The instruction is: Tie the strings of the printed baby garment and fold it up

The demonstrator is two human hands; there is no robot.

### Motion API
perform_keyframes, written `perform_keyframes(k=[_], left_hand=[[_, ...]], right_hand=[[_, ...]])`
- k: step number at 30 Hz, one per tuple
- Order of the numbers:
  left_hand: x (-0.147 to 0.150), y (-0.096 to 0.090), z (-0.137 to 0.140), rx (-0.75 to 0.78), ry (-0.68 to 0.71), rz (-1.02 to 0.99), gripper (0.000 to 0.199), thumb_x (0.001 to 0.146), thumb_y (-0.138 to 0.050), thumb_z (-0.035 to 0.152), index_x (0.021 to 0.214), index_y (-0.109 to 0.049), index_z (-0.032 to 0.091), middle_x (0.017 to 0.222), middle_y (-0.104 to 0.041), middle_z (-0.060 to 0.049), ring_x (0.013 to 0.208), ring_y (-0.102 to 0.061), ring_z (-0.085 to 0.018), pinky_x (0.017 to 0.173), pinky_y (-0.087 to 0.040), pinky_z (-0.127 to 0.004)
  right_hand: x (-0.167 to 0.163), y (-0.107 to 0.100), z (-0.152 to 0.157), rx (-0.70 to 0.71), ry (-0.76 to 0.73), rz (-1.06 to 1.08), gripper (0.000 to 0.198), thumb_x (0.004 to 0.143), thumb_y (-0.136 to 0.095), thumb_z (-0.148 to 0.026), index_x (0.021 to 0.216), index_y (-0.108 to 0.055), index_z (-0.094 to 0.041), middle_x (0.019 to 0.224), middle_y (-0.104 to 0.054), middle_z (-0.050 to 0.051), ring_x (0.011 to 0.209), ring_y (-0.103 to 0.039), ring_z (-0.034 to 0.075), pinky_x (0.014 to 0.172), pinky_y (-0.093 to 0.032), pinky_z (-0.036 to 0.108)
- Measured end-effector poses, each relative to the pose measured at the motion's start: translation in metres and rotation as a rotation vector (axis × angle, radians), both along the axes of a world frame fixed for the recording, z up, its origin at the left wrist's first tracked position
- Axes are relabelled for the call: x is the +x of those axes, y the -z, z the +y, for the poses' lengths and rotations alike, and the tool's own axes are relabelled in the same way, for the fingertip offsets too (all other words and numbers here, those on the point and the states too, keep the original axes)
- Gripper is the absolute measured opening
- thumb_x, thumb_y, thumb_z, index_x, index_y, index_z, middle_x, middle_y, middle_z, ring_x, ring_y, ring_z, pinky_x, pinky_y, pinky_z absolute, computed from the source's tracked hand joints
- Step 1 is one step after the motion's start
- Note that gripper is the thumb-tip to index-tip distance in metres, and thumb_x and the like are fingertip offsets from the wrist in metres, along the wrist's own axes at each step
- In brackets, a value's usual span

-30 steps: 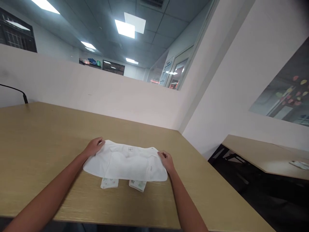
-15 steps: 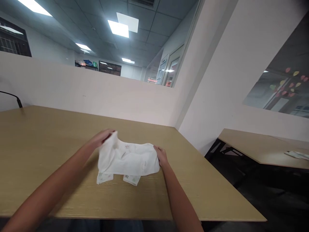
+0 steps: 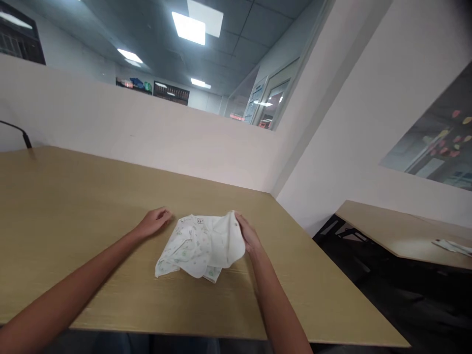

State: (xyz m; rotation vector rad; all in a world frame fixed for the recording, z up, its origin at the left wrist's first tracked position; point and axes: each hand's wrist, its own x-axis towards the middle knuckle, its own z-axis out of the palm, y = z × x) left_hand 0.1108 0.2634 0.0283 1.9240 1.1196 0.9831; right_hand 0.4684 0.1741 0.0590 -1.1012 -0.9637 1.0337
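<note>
Folding neatly needs the right hand point(image 3: 250, 238), its grip pinching the right edge of the white cloth point(image 3: 221, 241) on the near bench point(image 3: 92, 196), turning evenly, the empty, loose left hand point(image 3: 155, 222) free for smoothing.

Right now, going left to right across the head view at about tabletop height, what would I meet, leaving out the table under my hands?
Black cable → left hand → white patterned cloth → right hand → second table.
</note>
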Motion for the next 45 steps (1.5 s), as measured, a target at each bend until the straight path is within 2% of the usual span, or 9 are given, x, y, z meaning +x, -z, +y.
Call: perform_keyframes(k=[4, 7, 10, 13, 17, 28, 36, 39, 45], left_hand=[[-0.001, 0.004, -0.015, 0.021, 0.157, 0.144, 0.048, 0.093, -0.054, 0.065, 0.095, -0.069, 0.019, 0.08, -0.065, -0.001, 0.075, -0.056, -0.017, 0.066, -0.037, -0.026], [-0.004, -0.002, -0.024, 0.024, 0.235, 0.245, 0.049, 0.086, -0.063, 0.068, 0.094, -0.068, 0.019, 0.078, -0.064, 0.0, 0.07, -0.054, -0.016, 0.062, -0.033, -0.025], [-0.005, -0.005, -0.028, 0.079, 0.255, 0.324, 0.05, 0.077, -0.071, 0.067, 0.089, -0.064, 0.019, 0.075, -0.061, 0.001, 0.067, -0.051, -0.015, 0.061, -0.031, -0.026], [-0.004, -0.006, -0.028, 0.1, 0.317, 0.363, 0.048, 0.066, -0.081, 0.058, 0.084, -0.059, 0.018, 0.074, -0.058, 0.002, 0.068, -0.049, -0.015, 0.061, -0.031, -0.025], [-0.002, 0.0, -0.024, 0.054, 0.408, 0.291, 0.031, 0.068, -0.073, 0.037, 0.077, -0.05, 0.018, 0.072, -0.053, 0.003, 0.066, -0.045, -0.013, 0.061, -0.031, -0.024], [-0.003, 0.006, -0.018, -0.353, 0.398, -0.116, 0.036, 0.087, -0.068, 0.048, 0.096, -0.048, 0.02, 0.064, -0.038, 0.007, 0.056, -0.034, -0.01, 0.055, -0.023, -0.024], [-0.017, -0.013, -0.011, -0.574, 0.232, -0.422, 0.046, 0.073, -0.081, 0.044, 0.103, -0.053, 0.021, 0.087, -0.061, -0.001, 0.07, -0.057, -0.015, 0.06, -0.042, -0.024], [-0.033, -0.021, -0.004, -0.423, 0.119, -0.239, 0.054, 0.076, -0.079, 0.051, 0.116, -0.058, 0.021, 0.086, -0.058, 0.0, 0.068, -0.053, -0.014, 0.058, -0.04, -0.024], [-0.049, -0.019, 0.0, -0.107, 0.272, 0.443, 0.082, 0.065, -0.081, 0.044, 0.14, -0.055, 0.025, 0.103, -0.063, -0.003, 0.087, -0.059, -0.021, 0.071, -0.044, -0.027]], right_hand=[[-0.016, -0.023, -0.03, 0.001, -0.482, -0.116, 0.055, 0.088, -0.071, -0.053, 0.134, -0.062, -0.024, 0.128, -0.07, 0.013, 0.112, -0.067, 0.026, 0.093, -0.053, 0.039], [0.006, -0.026, -0.034, 0.0, -0.385, -0.171, 0.046, 0.087, -0.073, -0.055, 0.12, -0.071, -0.023, 0.124, -0.072, 0.012, 0.114, -0.067, 0.026, 0.095, -0.053, 0.037], [0.038, -0.013, -0.027, -0.108, -0.163, -0.341, 0.046, 0.079, -0.079, -0.057, 0.103, -0.075, -0.019, 0.1, -0.075, 0.009, 0.083, -0.069, 0.019, 0.066, -0.05, 0.026], [0.051, 0.002, -0.022, -0.293, -0.305, -0.558, 0.046, 0.074, -0.082, -0.054, 0.096, -0.076, -0.014, 0.077, -0.069, 0.005, 0.056, -0.052, 0.01, 0.05, -0.034, 0.023], [0.03, 0.019, -0.019, -0.334, -0.513, -0.684, 0.04, 0.071, -0.083, -0.048, 0.087, -0.075, -0.013, 0.069, -0.066, 0.003, 0.059, -0.051, 0.012, 0.054, -0.033, 0.023], [0.008, 0.045, -0.002, -0.19, -0.16, -0.428, 0.027, 0.074, -0.066, -0.042, 0.088, -0.057, -0.02, 0.067, -0.056, -0.004, 0.055, -0.046, 0.011, 0.052, -0.034, 0.022], [0.038, 0.03, -0.004, -0.188, 0.116, -0.465, 0.022, 0.07, -0.06, -0.036, 0.083, -0.062, -0.019, 0.071, -0.061, 0.0, 0.061, -0.052, 0.014, 0.053, -0.038, 0.023], [0.05, 0.018, -0.012, -0.194, 0.052, -0.559, 0.038, 0.073, -0.07, -0.042, 0.102, -0.069, -0.017, 0.082, -0.069, 0.003, 0.07, -0.06, 0.017, 0.059, -0.045, 0.026], [0.062, 0.005, -0.026, -0.289, -0.322, -0.726, 0.045, 0.073, -0.08, -0.043, 0.11, -0.076, -0.017, 0.115, -0.075, 0.01, 0.102, -0.068, 0.029, 0.085, -0.054, 0.036]])
